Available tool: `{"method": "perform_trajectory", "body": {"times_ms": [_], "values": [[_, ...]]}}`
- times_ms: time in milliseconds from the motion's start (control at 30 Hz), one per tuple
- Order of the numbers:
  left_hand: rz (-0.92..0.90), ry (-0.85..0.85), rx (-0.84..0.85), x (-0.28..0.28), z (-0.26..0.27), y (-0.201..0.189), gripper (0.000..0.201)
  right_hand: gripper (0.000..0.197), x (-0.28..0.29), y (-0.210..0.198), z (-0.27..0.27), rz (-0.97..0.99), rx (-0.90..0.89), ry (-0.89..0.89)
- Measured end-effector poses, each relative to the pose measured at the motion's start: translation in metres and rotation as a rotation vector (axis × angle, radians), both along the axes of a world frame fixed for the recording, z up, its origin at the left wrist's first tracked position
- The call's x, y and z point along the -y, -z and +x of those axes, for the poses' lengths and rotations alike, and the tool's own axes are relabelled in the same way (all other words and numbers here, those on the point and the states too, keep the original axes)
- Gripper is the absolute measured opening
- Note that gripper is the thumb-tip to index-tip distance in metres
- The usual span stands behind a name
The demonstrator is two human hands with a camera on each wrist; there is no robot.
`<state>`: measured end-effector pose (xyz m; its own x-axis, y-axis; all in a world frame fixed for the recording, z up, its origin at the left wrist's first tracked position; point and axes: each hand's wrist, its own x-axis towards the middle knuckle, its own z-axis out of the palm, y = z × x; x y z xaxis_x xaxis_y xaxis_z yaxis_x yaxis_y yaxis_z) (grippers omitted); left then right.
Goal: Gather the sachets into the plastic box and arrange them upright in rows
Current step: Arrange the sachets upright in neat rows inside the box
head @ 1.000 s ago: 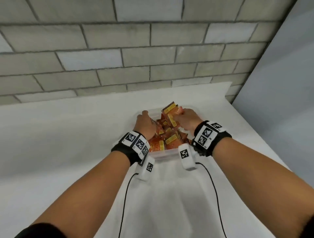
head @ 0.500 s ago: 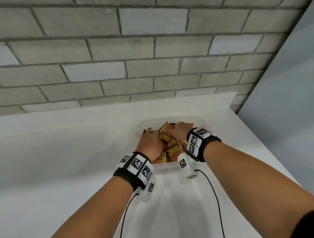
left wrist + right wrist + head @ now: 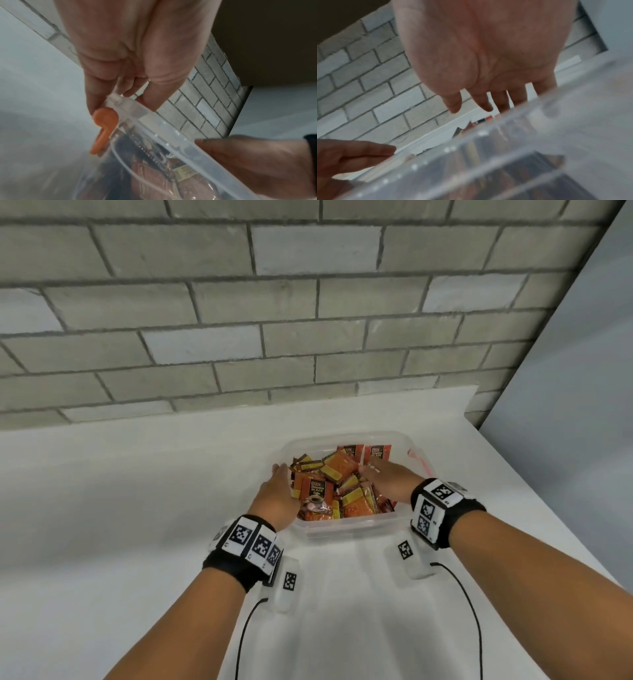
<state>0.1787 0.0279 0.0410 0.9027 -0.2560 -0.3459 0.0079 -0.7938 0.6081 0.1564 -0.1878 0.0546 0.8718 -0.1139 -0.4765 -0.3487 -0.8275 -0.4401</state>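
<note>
Inside the plastic box [image 3: 346, 529] between my hands, the sachets [image 3: 337, 489] lie jumbled; my left hand [image 3: 279, 498] and right hand [image 3: 388, 481] flank them, fingers spread, holding nothing.

black wristbands [image 3: 236, 571], checkered tags, cables

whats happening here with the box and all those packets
A person is sorting coffee sachets in a clear plastic box on a white table. The left hand rests open along the box's left side; the right hand lies open over the sachets on the right. A few stand upright at the back; most lie jumbled.
</note>
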Motion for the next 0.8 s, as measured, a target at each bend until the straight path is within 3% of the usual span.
{"method": "perform_trajectory", "body": {"times_ms": [267,467,600,700,800], "values": [[-0.014,0.046,0.073,-0.008,-0.037,0.003,0.069,0.060,0.011,0.003,-0.060,0.150,0.021,0.110],[-0.158,0.013,-0.074,-0.035,-0.088,0.011,0.099,0.062,0.004,0.007,-0.124,0.257,0.012,0.110],[-0.162,0.017,-0.108,-0.049,-0.123,0.011,0.104,0.052,-0.004,0.005,-0.165,0.366,-0.047,0.150],[-0.176,0.015,-0.083,-0.059,-0.144,0.013,0.093,0.050,-0.008,0.004,-0.191,0.397,-0.088,0.120],[-0.251,-0.060,-0.092,-0.068,-0.156,0.014,0.064,0.053,-0.009,0.007,-0.212,0.404,-0.142,0.114]]}}
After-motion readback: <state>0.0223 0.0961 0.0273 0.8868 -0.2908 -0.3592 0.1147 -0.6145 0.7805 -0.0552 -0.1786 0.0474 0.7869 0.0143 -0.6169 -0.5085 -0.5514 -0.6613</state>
